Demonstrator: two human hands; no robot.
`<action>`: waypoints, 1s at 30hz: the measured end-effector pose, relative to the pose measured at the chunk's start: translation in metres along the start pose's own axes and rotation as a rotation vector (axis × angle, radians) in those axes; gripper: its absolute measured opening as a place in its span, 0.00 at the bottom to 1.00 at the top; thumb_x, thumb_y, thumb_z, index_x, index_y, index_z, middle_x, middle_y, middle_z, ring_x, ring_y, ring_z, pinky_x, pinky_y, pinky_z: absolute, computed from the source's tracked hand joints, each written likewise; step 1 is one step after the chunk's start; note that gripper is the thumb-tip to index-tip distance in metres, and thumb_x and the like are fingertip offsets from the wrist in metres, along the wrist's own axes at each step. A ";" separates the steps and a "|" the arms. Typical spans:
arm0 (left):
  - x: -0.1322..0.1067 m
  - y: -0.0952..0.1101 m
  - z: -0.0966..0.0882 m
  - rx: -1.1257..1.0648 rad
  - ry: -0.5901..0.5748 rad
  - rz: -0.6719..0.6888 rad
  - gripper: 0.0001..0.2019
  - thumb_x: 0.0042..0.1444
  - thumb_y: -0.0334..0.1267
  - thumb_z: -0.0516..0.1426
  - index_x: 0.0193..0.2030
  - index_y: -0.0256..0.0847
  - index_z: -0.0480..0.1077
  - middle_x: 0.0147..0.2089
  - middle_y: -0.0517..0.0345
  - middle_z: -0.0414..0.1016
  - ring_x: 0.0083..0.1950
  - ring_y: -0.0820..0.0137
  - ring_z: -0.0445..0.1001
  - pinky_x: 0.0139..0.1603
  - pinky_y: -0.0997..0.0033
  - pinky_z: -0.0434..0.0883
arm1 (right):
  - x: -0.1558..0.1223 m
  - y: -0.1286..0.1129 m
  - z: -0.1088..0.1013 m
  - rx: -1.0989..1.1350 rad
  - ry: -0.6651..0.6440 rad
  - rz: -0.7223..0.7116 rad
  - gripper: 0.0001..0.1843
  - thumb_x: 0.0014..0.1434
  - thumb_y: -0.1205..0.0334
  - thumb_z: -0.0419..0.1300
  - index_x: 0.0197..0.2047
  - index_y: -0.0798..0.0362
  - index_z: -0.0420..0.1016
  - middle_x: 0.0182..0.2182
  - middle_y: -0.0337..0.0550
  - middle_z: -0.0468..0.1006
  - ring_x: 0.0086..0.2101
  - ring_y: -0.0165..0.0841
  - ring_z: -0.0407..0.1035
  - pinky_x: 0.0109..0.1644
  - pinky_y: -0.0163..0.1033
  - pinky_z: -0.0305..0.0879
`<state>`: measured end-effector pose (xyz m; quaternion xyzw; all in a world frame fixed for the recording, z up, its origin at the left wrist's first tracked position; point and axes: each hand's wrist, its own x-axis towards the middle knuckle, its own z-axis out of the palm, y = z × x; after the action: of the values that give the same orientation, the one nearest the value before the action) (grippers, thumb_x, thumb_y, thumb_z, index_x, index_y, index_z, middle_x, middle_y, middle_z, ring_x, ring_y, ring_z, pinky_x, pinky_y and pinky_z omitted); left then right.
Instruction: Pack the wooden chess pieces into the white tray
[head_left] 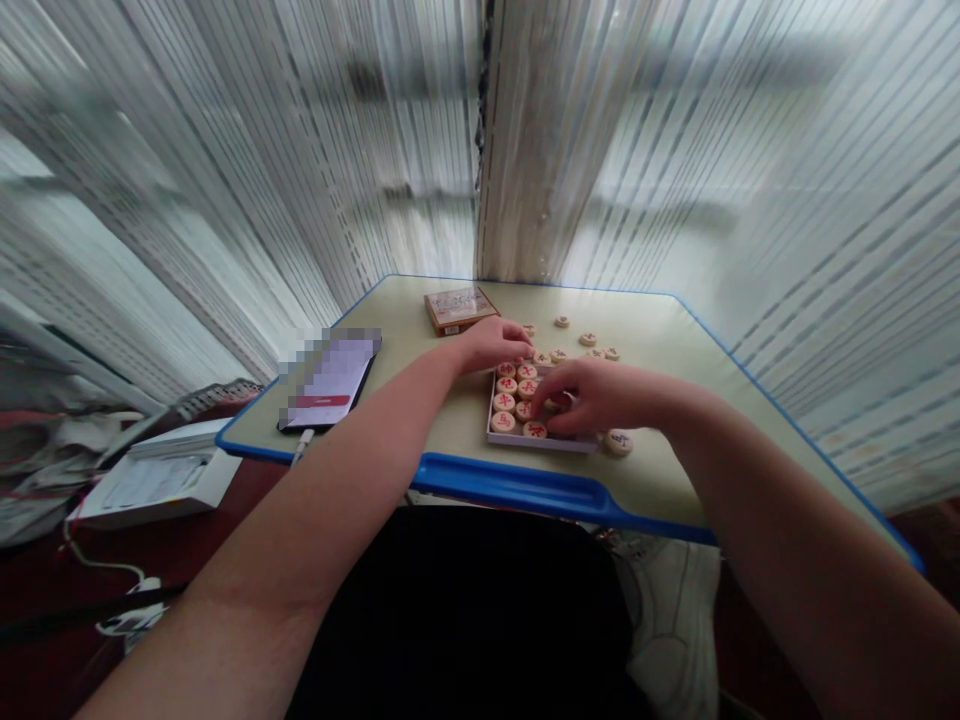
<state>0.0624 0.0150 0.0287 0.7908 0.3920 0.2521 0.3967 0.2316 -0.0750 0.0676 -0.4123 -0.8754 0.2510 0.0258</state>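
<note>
Right hand over the tray, fingers curled down among red-marked round pieces – cannot tell whether one is gripped; left hand at the tray's far edge, fingers bent, hold likewise unclear. Tray lies on the table, one loose piece just beside its near right corner, scattered pieces beyond – patterned box farther back, tablet at left

Diffuse daylight enters through sheer, pale striped curtains, leaving the lower frame dim. The black cloth garment sinks into near-solid shadow. Wide-angle distortion stretches the edges. Coarse pixelation (rectangular blocks) overlies the flat, dark-edged tablet. Characters on the round, pale wooden discs read soft.
</note>
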 end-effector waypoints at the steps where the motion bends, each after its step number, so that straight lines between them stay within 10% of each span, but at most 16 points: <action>1: 0.000 0.000 0.000 0.009 0.000 0.002 0.11 0.45 0.36 0.57 0.34 0.31 0.74 0.31 0.52 0.76 0.31 0.72 0.71 0.33 0.74 0.66 | 0.000 -0.002 0.000 -0.001 -0.003 -0.019 0.14 0.47 0.60 0.59 0.39 0.48 0.78 0.26 0.37 0.74 0.25 0.27 0.62 0.29 0.33 0.57; 23: 0.001 0.000 0.000 0.029 -0.019 0.000 0.12 0.44 0.37 0.58 0.35 0.31 0.74 0.32 0.51 0.76 0.34 0.71 0.72 0.37 0.73 0.67 | -0.004 -0.006 -0.009 -0.080 -0.058 -0.039 0.15 0.45 0.71 0.54 0.32 0.48 0.80 0.32 0.39 0.75 0.30 0.29 0.66 0.36 0.33 0.60; 30: 0.000 0.002 -0.001 0.073 -0.017 0.005 0.13 0.44 0.37 0.57 0.36 0.31 0.75 0.33 0.52 0.77 0.35 0.70 0.72 0.37 0.72 0.67 | -0.006 -0.005 -0.007 -0.127 -0.040 0.033 0.10 0.48 0.59 0.57 0.32 0.49 0.78 0.29 0.40 0.75 0.28 0.30 0.65 0.33 0.35 0.59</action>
<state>0.0622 0.0146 0.0307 0.8080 0.3954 0.2318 0.3703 0.2333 -0.0792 0.0772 -0.4223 -0.8830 0.2037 -0.0221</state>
